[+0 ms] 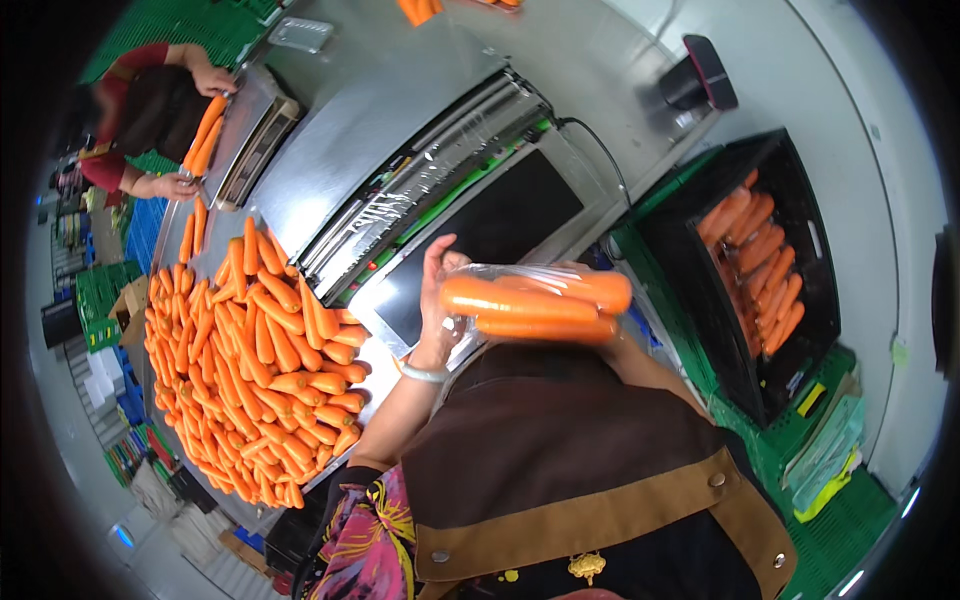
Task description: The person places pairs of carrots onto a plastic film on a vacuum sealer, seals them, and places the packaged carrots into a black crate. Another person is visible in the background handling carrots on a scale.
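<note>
Several carrots under clear plastic film are held up in front of my apron. My left hand grips the left end of the pack, its fingers raised beside the film; a pale bangle circles that wrist. At the right end, my right hand is mostly hidden behind the pack, with only the wrist and forearm showing below it. Just beyond the pack lies the film-wrapping machine, with a roll of clear film and a dark flat plate. To the left, a large heap of loose carrots covers the metal table.
A black crate with wrapped carrots stands on green crates at the right. Across the table, a co-worker's hands hold carrots over a scale-like device. A clear empty tray lies at the far edge. A black cable runs behind the machine.
</note>
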A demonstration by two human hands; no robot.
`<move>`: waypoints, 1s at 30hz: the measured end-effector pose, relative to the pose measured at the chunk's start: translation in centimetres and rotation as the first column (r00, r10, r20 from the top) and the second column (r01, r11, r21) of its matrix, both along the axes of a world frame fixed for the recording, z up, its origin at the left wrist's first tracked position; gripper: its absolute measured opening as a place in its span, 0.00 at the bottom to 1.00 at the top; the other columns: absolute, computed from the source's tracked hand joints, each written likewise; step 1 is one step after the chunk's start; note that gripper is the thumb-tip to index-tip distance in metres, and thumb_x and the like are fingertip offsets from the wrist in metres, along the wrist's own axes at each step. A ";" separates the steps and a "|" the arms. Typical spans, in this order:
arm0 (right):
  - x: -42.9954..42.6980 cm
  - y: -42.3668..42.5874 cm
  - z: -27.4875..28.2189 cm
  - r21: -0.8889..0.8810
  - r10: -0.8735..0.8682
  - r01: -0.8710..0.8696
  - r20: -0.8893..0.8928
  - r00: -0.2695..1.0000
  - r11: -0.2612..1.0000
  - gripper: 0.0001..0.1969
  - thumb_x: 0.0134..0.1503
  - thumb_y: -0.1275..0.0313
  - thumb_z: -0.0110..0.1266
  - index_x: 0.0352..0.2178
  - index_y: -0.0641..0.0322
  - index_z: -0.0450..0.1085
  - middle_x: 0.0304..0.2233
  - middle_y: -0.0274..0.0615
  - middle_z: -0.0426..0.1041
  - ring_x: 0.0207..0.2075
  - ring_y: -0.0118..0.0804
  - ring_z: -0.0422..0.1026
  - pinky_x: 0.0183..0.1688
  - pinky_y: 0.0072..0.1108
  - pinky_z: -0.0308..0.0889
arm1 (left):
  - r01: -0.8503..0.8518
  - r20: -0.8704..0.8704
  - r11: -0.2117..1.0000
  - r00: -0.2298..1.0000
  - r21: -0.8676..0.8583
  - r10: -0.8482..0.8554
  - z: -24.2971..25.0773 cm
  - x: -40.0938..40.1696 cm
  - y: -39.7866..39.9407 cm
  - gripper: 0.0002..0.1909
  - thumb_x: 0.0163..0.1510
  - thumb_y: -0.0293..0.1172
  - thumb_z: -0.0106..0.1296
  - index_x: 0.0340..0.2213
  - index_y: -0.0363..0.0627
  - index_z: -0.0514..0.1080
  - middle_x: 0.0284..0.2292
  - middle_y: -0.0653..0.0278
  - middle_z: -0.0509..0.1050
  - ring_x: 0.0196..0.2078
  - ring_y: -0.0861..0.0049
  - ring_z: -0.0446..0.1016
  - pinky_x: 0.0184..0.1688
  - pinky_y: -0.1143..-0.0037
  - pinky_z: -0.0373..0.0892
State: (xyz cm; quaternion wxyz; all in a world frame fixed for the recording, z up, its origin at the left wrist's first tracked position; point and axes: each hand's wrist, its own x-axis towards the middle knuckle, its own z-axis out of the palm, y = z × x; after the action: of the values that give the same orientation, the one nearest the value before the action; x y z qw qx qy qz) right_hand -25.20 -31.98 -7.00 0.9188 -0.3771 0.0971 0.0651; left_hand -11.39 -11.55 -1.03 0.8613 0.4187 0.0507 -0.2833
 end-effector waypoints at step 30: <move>-12.6 -27.0 14.2 -0.425 -0.722 0.591 -0.289 0.629 0.686 0.27 0.58 0.51 0.51 0.50 0.63 0.65 0.45 0.41 0.71 0.47 0.34 0.70 0.50 0.24 0.65 | 0.819 -0.128 0.468 0.531 0.333 -0.838 8.1 -5.2 -26.3 0.09 0.61 0.25 0.46 0.42 0.40 0.69 0.40 0.63 0.75 0.39 0.79 0.74 0.45 0.79 0.68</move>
State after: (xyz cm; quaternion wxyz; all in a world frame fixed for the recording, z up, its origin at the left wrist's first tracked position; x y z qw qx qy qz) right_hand -37.84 -59.01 7.19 0.7653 -0.4202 0.4398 -0.2107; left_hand -16.61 -37.80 7.07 0.5267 0.5451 -0.1310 -0.6390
